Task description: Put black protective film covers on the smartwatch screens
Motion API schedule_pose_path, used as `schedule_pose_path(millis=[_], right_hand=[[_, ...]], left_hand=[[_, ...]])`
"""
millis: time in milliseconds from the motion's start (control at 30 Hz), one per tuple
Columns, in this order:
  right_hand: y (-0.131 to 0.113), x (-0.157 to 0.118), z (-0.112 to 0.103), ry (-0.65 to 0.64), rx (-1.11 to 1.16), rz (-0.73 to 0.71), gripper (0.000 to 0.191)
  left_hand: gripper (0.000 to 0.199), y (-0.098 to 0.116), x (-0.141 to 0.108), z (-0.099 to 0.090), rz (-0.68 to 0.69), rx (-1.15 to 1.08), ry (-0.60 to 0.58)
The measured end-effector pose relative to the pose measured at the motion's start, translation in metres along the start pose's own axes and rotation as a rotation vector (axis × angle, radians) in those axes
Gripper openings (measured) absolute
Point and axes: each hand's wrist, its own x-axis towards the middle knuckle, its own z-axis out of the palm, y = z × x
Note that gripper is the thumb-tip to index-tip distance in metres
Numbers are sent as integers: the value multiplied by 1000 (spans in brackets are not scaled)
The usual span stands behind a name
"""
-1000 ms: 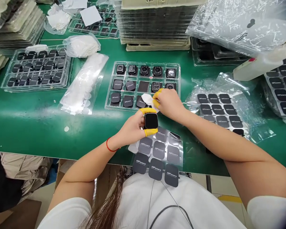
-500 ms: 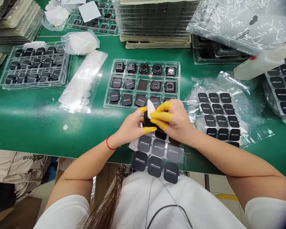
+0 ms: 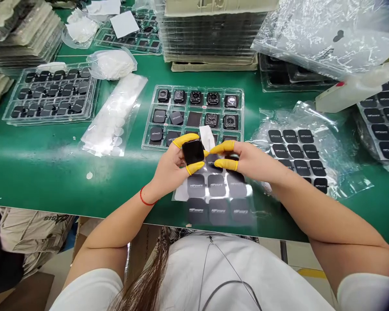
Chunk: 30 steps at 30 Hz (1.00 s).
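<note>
My left hand (image 3: pixel 178 162), in yellow finger cots, grips a black square smartwatch body (image 3: pixel 193 152) by its edges, glossy face up. At its right edge is my right hand (image 3: pixel 238 160), also in yellow finger cots. A folded white cloth (image 3: pixel 207 137) sticks up from the right fingertips; the exact pinch is partly hidden. Under both hands lies a clear sheet of dark HiFuture stickers (image 3: pixel 216 185). Just beyond stands a clear compartment tray (image 3: pixel 145 134) with several watch bodies (image 3: pixel 196 97) and several HiFuture-labelled pieces (image 3: pixel 159 115).
To the right, more sticker sheets (image 3: pixel 296 151) lie on clear plastic, near a white bottle (image 3: pixel 348 93). A filled tray (image 3: pixel 52 119) and a bag of white discs (image 3: pixel 113 116) are left. Stacked trays (image 3: pixel 210 41) rise behind. The table's front edge (image 3: pixel 84 214) is close to my body.
The white cloth has come off the watch body, and my right hand has shifted slightly right. The watch face now shows more. The sticker sheet's near end has dropped flatter toward the table.
</note>
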Motion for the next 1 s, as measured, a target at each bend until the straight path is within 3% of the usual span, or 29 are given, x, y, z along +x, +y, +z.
schedule_pose_path(millis=[100,233,400,467,667,1000], right_hand=[[-2,-1,-7,-97,143,93,32],[-1,-1,-10,29,211,87,25],[-15,-11,-15,235,133,-181,13],[-22,-15,-15,265,170,-197,14],[-22,-15,5,171,363,9,14],[-16,-10,20,93,324,18,11]], left_hand=[[54,2,-1,-3,17,26,-20],[55,6,-1,-1,-4,-14,-8],[59,8,5,0,-191,-78,32],[58,5,5,2,-254,-63,15],[55,-2,-3,11,-253,85,-90],[53,-3,-8,17,-227,95,-151]])
